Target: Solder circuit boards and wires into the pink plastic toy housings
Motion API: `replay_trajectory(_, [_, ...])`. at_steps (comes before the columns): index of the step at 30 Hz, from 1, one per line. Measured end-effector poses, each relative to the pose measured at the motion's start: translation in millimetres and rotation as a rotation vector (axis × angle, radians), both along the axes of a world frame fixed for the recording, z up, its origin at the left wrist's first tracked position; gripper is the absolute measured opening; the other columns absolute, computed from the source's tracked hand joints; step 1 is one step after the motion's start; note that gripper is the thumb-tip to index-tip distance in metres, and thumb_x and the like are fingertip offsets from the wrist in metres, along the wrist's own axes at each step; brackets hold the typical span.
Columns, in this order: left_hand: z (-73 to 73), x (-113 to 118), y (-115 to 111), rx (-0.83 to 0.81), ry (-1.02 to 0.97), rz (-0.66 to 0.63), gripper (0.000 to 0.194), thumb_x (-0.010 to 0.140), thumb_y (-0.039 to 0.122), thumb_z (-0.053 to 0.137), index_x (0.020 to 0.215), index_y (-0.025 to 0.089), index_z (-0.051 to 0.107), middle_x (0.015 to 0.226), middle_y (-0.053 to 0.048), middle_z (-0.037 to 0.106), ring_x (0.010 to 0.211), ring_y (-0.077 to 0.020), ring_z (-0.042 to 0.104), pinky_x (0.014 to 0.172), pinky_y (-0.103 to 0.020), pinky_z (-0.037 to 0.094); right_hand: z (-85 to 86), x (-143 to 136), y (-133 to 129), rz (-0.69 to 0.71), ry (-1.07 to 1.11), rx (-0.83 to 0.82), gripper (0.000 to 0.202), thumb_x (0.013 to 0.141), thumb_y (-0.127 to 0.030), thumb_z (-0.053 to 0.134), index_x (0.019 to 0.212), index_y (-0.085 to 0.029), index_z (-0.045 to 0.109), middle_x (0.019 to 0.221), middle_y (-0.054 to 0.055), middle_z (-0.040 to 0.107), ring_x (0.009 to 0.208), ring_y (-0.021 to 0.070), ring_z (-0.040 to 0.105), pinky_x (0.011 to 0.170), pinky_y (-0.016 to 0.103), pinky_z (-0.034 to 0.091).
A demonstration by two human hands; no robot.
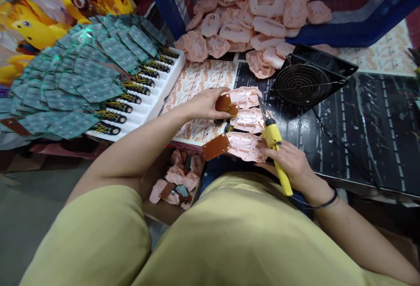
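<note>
Three pink shells (247, 120) lie side by side between our hands, presumably for easy reach; our half-closed left hand (209, 103) pinches a brown board (223, 104), probably steadying it, while our right hand (291, 162) curls around a yellow soldering tool (272, 135).

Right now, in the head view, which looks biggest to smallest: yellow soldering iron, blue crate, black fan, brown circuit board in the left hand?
1. Blue crate, cut off by the frame
2. Black fan
3. Yellow soldering iron, long but slim
4. Brown circuit board in the left hand
</note>
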State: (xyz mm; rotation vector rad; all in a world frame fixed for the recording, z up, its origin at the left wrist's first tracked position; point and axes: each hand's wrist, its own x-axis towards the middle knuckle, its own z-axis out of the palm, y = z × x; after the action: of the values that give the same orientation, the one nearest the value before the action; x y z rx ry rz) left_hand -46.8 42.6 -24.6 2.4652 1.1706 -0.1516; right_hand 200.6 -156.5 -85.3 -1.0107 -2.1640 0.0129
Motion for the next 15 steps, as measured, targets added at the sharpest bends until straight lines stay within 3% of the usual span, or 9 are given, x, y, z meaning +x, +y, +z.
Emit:
replay_trajectory(4, [12.6, -10.5, -8.1, -0.129, -0.004, 0.093, 0.091, 0.077, 0.064, 0.066, 0.147, 0.012, 0.041, 0.120, -0.018, 0.067, 0.108, -0.0329, 0.065, 0.096, -0.042, 0.049, -2.4, -8.3, 4.0, -0.054, -0.052, 0.016, 0.023, 0.091, -0.024, 0.069, 0.112, -0.020, 0.060, 0.096, 0.005, 0.074, 0.097, 0.0186, 0.071, 0.091, 0.032, 0.057])
replay_trajectory(7, [16.8, -24.1, -21.8, -0.148, -0.073, 0.018, 0.102, 0.075, 0.070, 0.064, 0.153, 0.012, 0.034, 0.146, -0.021, 0.051, 0.130, -0.0359, 0.055, 0.108, -0.044, 0.043, -4.1, -13.7, 5.7, -0.104, -0.069, 0.015, 0.021, 0.092, -0.025, 0.068, 0.111, -0.022, 0.060, 0.098, 0.005, 0.074, 0.099, 0.0189, 0.070, 0.094, 0.033, 0.055])
replay_trajectory(11, [13.3, -37.0, -56.5, -0.043, -0.074, -0.115, 0.117, 0.073, 0.070, 0.069, 0.161, 0.016, 0.013, 0.165, -0.021, 0.020, 0.148, -0.0398, 0.034, 0.119, -0.048, 0.035, -7.0, -17.0, 7.2, -0.125, -0.047, 0.038, 0.022, 0.092, -0.025, 0.068, 0.112, -0.022, 0.059, 0.100, 0.005, 0.074, 0.097, 0.0184, 0.070, 0.094, 0.034, 0.053])
replay_trajectory(15, [6.5, -35.6, -86.6, 0.140, -0.028, -0.160, 0.108, 0.078, 0.051, 0.071, 0.161, 0.016, 0.013, 0.164, -0.022, 0.021, 0.143, -0.0415, 0.040, 0.114, -0.049, 0.041, -9.6, -15.1, 7.7, -0.108, -0.027, 0.035, 0.030, 0.089, -0.026, 0.071, 0.115, -0.020, 0.058, 0.108, 0.007, 0.074, 0.103, 0.0201, 0.069, 0.100, 0.037, 0.050])
